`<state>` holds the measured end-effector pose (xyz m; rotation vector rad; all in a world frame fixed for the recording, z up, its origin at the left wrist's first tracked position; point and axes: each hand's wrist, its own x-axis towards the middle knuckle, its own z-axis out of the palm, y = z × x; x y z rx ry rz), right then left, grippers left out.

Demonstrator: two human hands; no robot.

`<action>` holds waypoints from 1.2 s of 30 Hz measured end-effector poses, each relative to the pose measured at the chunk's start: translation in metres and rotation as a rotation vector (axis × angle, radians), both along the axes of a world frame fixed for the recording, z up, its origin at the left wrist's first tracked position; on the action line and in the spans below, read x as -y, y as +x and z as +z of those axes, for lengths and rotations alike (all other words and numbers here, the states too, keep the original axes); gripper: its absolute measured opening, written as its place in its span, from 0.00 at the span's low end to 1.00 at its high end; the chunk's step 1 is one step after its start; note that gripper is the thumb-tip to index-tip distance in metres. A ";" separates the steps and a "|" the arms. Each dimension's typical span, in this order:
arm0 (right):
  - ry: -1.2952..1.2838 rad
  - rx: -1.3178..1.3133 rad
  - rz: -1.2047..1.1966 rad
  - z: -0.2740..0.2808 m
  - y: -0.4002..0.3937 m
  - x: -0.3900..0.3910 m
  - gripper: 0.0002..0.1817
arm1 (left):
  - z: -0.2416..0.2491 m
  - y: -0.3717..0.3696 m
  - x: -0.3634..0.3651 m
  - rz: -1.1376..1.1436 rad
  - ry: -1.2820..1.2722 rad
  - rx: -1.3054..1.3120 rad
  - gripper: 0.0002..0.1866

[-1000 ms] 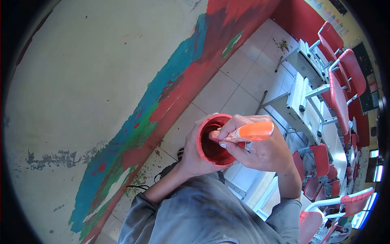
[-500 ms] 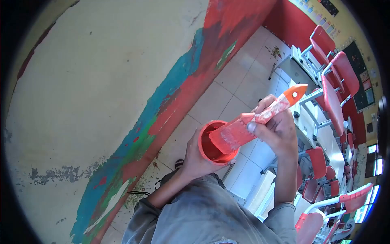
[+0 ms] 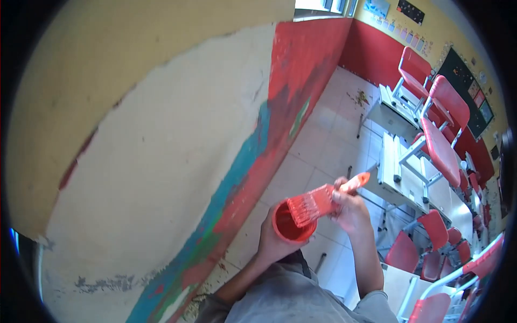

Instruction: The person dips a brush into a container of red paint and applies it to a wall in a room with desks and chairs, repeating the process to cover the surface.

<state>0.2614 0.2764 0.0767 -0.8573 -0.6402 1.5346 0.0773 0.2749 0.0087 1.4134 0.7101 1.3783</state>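
My left hand grips a red paint cup from below and behind, its mouth tilted toward me with red paint inside. My right hand holds a wide paintbrush by its orange handle. The red-loaded bristles rest over the cup's rim. Both grey sleeves show at the bottom of the view.
A cream wall with a band of teal, green and red paint fills the left. White floor tiles run beside it. Grey desks with red chairs stacked on them crowd the right side.
The brush came up out of the cup and now rests across its rim. My head tilted up, so hands and cup sit lower and smaller, with more wall in view.
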 end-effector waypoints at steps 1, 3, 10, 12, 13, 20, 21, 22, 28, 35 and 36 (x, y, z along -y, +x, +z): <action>-0.020 -0.041 0.033 -0.005 0.005 -0.004 0.13 | -0.001 0.000 -0.006 -0.010 -0.022 0.006 0.43; -0.050 -0.088 0.073 -0.009 0.009 -0.014 0.13 | -0.004 -0.001 -0.020 -0.053 -0.080 0.008 0.42; 0.045 -0.167 0.202 -0.001 0.020 -0.073 0.11 | 0.022 0.004 -0.074 0.102 0.055 -0.156 0.42; 0.131 -0.182 0.255 0.001 0.024 -0.096 0.10 | 0.011 0.008 -0.094 0.096 -0.001 -0.092 0.43; 0.156 -0.219 0.293 0.003 0.028 -0.107 0.09 | 0.008 0.008 -0.102 0.095 -0.025 -0.088 0.43; 0.270 -0.498 0.420 0.016 0.040 -0.174 0.10 | 0.060 0.031 -0.143 0.181 -0.124 -0.033 0.44; 0.287 -0.540 0.412 0.017 0.040 -0.182 0.11 | 0.075 0.037 -0.147 0.214 -0.136 -0.023 0.44; 0.303 -0.582 0.402 0.017 0.038 -0.191 0.11 | 0.082 0.039 -0.153 0.245 -0.148 -0.013 0.44; 0.461 -0.634 0.197 0.040 0.019 -0.223 0.11 | 0.085 0.023 -0.170 0.322 -0.004 -0.058 0.41; 0.621 -0.609 -0.138 0.059 -0.027 -0.253 0.13 | 0.096 0.010 -0.153 0.246 -0.108 0.033 0.41; 0.653 -0.576 -0.184 0.059 -0.034 -0.257 0.12 | 0.094 0.007 -0.150 0.242 -0.121 0.020 0.41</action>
